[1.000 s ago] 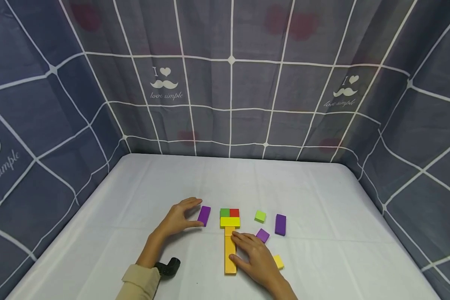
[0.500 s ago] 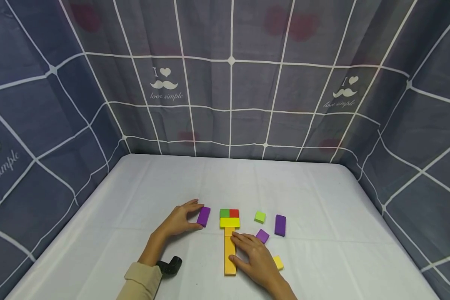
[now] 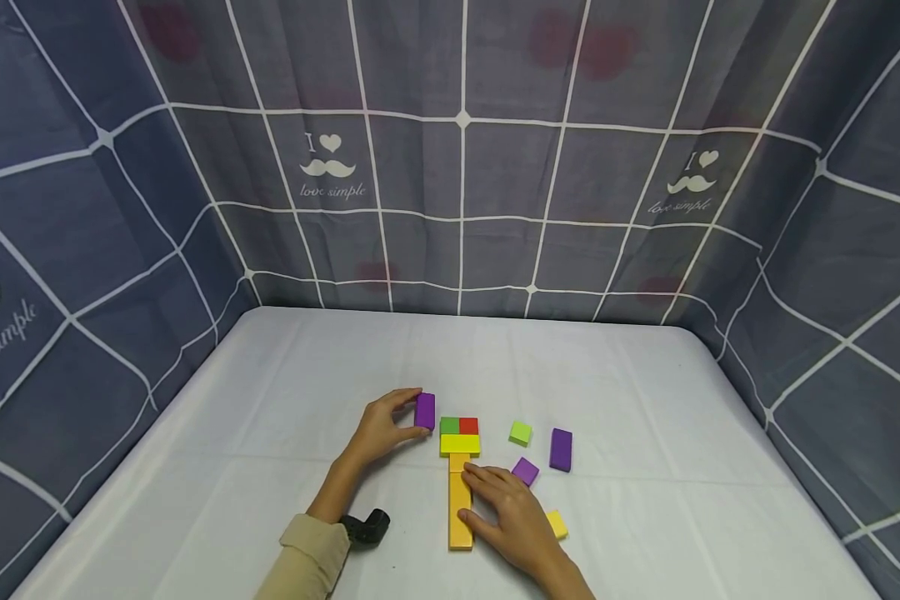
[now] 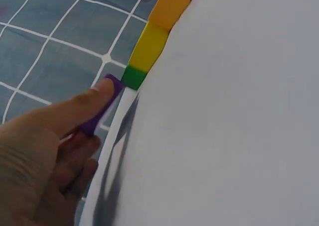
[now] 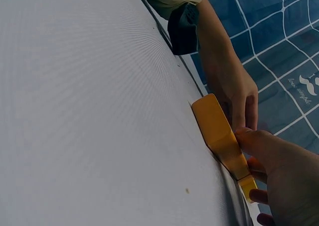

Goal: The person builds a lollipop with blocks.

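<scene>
We seem to be mid-placement: our left hand [image 3: 379, 430] pinches a purple block [image 3: 425, 412] at its fingertips, near the green block [image 3: 449, 426] to its right. Our right hand [image 3: 516, 518], fingers loosely spread, touches the orange block [image 3: 460, 533]. Next probably calls for careful alignment.

Matt and lightly creased, like cloth, across the worktop [image 3: 607, 375]; thin, rippled fabric in the backdrop [image 3: 510, 167] beyond the far edge. Smooth, faintly glossy on the purple block [image 3: 425, 412] and, farther from that edge, the long orange block [image 3: 457, 494].
</scene>
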